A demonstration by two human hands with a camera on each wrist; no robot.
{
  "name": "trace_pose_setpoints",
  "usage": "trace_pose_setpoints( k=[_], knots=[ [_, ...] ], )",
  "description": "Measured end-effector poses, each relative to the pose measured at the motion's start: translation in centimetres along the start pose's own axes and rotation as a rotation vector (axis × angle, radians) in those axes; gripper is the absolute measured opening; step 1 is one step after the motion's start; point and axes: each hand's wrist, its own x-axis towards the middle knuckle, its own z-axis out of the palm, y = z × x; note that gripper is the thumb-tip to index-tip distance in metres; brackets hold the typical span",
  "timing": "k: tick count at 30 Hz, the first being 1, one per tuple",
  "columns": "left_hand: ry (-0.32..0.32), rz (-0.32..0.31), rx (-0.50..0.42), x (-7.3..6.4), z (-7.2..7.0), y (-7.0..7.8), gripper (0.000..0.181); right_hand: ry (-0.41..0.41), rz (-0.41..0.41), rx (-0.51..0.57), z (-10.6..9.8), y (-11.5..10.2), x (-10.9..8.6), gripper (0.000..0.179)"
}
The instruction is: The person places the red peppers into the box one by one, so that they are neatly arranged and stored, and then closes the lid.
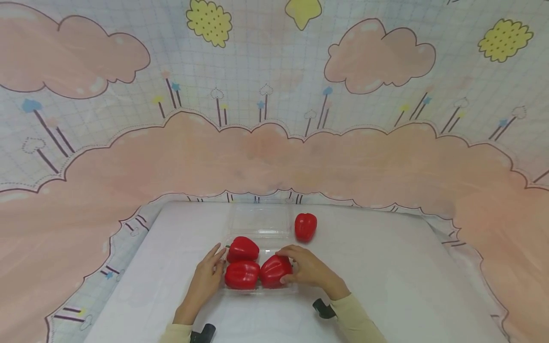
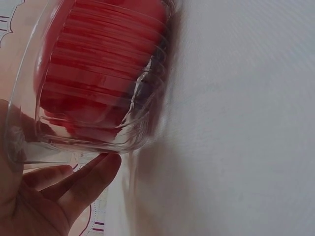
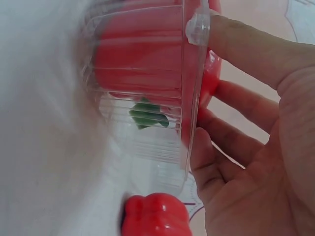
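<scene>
A clear plastic clamshell box (image 1: 279, 290) holds three red bell peppers: a back-left pepper (image 1: 243, 249), a front-left pepper (image 1: 242, 275) and a front-right pepper (image 1: 274, 272). My right hand (image 1: 312, 267) grips the front-right pepper, fingers over its top and thumb at its near side. In the right wrist view, that pepper's green stem (image 3: 147, 114) shows through the box wall. My left hand (image 1: 207, 277) rests at the box's left side with loosely extended fingers. Through the ribbed plastic, the left wrist view shows red pepper above my left fingertips (image 2: 112, 164).
The box's lid (image 1: 259, 221) lies folded back behind it. Another red bell pepper (image 1: 305, 227) stands on the white table (image 1: 386, 271), right of the lid. A cloud-patterned cloth (image 1: 274, 157) hangs behind the table. Dark wrist cameras sit on both forearms.
</scene>
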Motion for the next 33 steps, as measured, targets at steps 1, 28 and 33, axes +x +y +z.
trace_pose_setpoints(
  k=[1,28,33],
  knots=[
    [0.000,0.002,0.000,0.0,0.0,0.0,0.040,-0.002,0.007,0.002,0.0,0.0,0.0,0.065],
    [0.005,0.003,0.013,-0.1,0.0,0.1,0.040,0.080,-0.001,0.083,-2.2,-0.5,-0.9,0.060],
    [0.009,0.003,0.012,-0.2,0.0,0.1,0.040,0.118,-0.026,0.106,-3.2,-0.9,-1.3,0.058]
  ],
)
